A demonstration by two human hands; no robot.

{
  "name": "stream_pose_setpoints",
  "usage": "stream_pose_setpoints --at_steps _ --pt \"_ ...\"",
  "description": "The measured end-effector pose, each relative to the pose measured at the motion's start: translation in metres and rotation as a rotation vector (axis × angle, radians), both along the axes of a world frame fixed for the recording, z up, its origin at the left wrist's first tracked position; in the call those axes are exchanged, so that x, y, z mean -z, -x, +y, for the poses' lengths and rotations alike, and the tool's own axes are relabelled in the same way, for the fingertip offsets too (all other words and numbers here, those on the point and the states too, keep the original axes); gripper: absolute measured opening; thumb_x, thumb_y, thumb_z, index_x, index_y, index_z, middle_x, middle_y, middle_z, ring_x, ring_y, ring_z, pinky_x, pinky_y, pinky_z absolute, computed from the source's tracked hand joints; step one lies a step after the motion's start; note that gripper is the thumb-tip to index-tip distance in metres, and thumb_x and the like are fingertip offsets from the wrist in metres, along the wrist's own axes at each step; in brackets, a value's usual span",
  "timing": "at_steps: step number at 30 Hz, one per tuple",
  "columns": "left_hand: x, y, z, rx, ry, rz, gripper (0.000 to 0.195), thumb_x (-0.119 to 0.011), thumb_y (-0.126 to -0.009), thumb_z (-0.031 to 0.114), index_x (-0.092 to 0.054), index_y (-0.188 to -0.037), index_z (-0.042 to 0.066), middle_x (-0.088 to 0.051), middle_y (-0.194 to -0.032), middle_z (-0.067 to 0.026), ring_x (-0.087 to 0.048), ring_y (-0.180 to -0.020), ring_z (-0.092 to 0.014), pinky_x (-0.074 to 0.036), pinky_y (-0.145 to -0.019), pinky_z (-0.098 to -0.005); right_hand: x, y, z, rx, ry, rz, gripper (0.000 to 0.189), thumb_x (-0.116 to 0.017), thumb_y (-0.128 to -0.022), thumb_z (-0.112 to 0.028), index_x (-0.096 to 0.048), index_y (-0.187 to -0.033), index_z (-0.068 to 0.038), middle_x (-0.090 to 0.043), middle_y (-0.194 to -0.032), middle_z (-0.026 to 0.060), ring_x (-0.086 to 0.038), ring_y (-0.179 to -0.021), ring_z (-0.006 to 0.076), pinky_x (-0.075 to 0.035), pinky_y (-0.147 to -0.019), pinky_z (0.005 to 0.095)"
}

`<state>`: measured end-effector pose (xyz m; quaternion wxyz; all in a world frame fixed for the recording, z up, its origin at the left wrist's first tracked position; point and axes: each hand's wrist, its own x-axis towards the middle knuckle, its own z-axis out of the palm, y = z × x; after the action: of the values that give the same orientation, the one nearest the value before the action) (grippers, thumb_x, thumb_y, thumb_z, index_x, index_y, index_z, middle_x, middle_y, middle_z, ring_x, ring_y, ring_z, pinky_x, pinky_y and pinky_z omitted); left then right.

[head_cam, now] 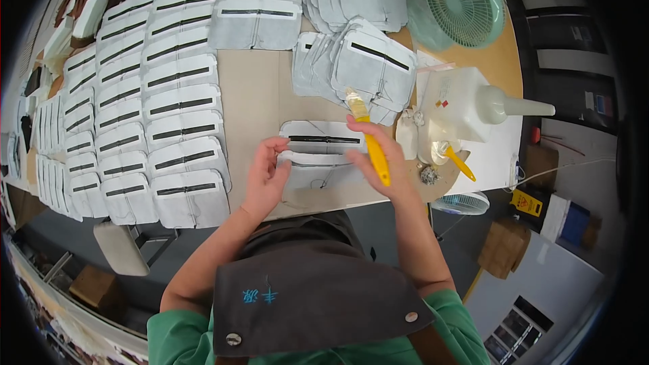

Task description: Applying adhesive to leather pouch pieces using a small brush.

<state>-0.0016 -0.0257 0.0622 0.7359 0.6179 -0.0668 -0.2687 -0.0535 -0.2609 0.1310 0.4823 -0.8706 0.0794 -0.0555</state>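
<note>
A grey-white panel (324,177) lies before me near the table's front edge, a black zipper-like strip (324,139) across its upper part. Below that strip runs a raised or folded white edge (319,158). At its left end is my left hand (267,177), thumb and fingers apart; whether they touch the edge is unclear. My right hand (385,162) holds a yellow-handled paintbrush (375,154) against the palm, bristles pointing away from me. The fingers of that hand reach the panel's right end and hide part of it.
Overlapping rows of similar panels (182,203) cover the left side; loose piles (375,61) lie beyond my right hand. To the right stand a white spouted jug (451,101), a second yellow brush (459,162), a ball of metal-like wool (430,174) and a green fan (464,4).
</note>
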Motion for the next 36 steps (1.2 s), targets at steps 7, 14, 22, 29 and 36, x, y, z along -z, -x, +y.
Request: stream_pose_setpoints --at_steps 7,14,22,29,36 --pt "-0.009 -0.04 0.015 0.199 0.246 0.418 0.051 -0.052 -0.085 -0.004 -0.043 -0.135 0.006 -0.062 -0.112 -0.0075 -0.058 -0.107 -0.014 -0.041 -0.096 -0.0285 -0.002 -0.025 0.004 -0.105 -0.458 0.336 0.057 -0.055 -0.074 0.01 -0.048 -0.127 -0.01 -0.05 -0.14 0.0122 -0.058 -0.077 0.0121 -0.049 -0.069 0.0233" --pt "-0.023 -0.062 0.024 0.561 0.37 0.542 0.058 -0.054 -0.08 -0.002 -0.04 -0.137 0.0 -0.064 -0.087 -0.0072 -0.067 -0.093 -0.028 -0.045 -0.096 -0.0402 0.01 -0.049 0.007 0.153 -1.383 0.267 0.07 -0.055 -0.069 0.012 -0.046 -0.134 -0.013 -0.045 -0.141 0.0169 -0.057 -0.08 0.0133 -0.048 -0.076 0.0248" --pt "-0.023 -0.145 0.005 0.062 0.438 0.532 0.053 -0.051 -0.08 -0.004 -0.045 -0.133 0.0 -0.065 -0.097 -0.0096 -0.066 -0.1 -0.03 -0.053 -0.09 -0.0401 -0.013 -0.083 -0.026 0.107 -0.747 0.131 0.059 -0.068 -0.08 0.002 -0.047 -0.134 -0.011 -0.047 -0.141 0.0107 -0.059 -0.089 0.012 -0.048 -0.083 0.026" --pt "0.015 -0.237 0.0 -0.205 0.209 0.419 0.05 -0.047 -0.083 -0.001 -0.045 -0.134 0.001 -0.061 -0.113 -0.0122 -0.061 -0.105 -0.027 -0.051 -0.088 -0.039 -0.009 -0.087 -0.037 0.267 -0.503 -0.112 0.053 -0.068 -0.084 -0.001 -0.047 -0.133 -0.008 -0.05 -0.136 0.0107 -0.062 -0.09 0.0115 -0.048 -0.08 0.0245" --pt "0.039 -0.244 -0.004 -0.249 -0.164 0.267 0.057 -0.047 -0.081 0.002 -0.043 -0.138 -0.002 -0.056 -0.125 -0.0133 -0.052 -0.116 -0.023 -0.041 -0.099 -0.0337 0.018 -0.052 -0.031 0.275 -0.261 0.107 0.052 -0.069 -0.083 -0.001 -0.051 -0.131 -0.011 -0.065 -0.103 0.0023 -0.062 -0.079 0.0095 -0.05 -0.072 0.0239"
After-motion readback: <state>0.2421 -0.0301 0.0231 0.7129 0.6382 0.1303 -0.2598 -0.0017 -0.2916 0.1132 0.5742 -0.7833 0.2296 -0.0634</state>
